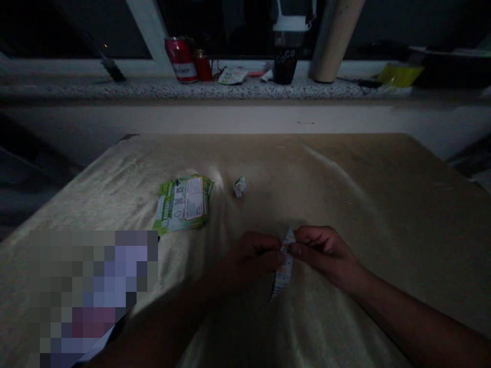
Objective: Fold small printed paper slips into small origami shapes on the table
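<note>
Between both hands is a small folded paper piece (pixel 284 271), narrow, pointed at top and bottom and printed with text. My left hand (pixel 258 255) pinches its left side, thumb and fingers closed. My right hand (pixel 326 251) grips its upper right edge between thumb and curled fingers. Farther back on the cloth-covered table (pixel 345 179) stands a small folded paper shape (pixel 240 187), white and green. To the left of it lies a stack of green and white printed sheets (pixel 184 202).
Pixel blocks hide an object (pixel 118 286) at the lower left. On the speckled windowsill (pixel 146 92) stand a red can (pixel 182 60), an orange-red lighter-like object (pixel 203 65), a crumpled packet (pixel 232 75), a dark lidded cup (pixel 286 53), a tan cylinder (pixel 337 41) and a yellow item (pixel 400 75).
</note>
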Demonstrator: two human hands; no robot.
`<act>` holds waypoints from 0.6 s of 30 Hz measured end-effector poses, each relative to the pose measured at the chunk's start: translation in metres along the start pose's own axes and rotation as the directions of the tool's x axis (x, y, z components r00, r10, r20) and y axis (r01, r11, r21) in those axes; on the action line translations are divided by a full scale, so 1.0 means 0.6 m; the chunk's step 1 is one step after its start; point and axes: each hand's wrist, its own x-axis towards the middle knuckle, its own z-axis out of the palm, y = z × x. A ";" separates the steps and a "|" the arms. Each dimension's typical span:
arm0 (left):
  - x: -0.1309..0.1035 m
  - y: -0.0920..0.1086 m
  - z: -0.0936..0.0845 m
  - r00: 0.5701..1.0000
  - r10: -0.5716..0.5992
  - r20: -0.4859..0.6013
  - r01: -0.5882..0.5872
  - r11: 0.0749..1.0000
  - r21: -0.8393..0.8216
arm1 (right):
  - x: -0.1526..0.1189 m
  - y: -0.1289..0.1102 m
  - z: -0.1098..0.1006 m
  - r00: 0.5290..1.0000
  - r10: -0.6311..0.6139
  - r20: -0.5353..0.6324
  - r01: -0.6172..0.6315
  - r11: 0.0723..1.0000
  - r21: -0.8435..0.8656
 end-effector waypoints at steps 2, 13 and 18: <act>0.000 -0.001 -0.001 1.000 0.000 0.013 0.000 1.000 0.010 | 0.001 -0.003 0.002 1.000 0.002 0.010 -0.002 1.000 -0.005; 0.001 -0.008 -0.004 0.993 -0.042 0.114 0.045 0.999 -0.028 | 0.001 -0.008 -0.003 0.998 0.057 -0.037 -0.057 0.998 0.011; 0.002 -0.005 0.000 0.996 -0.055 0.074 0.060 0.995 -0.079 | 0.001 -0.006 -0.004 0.998 0.028 -0.060 -0.027 0.999 0.028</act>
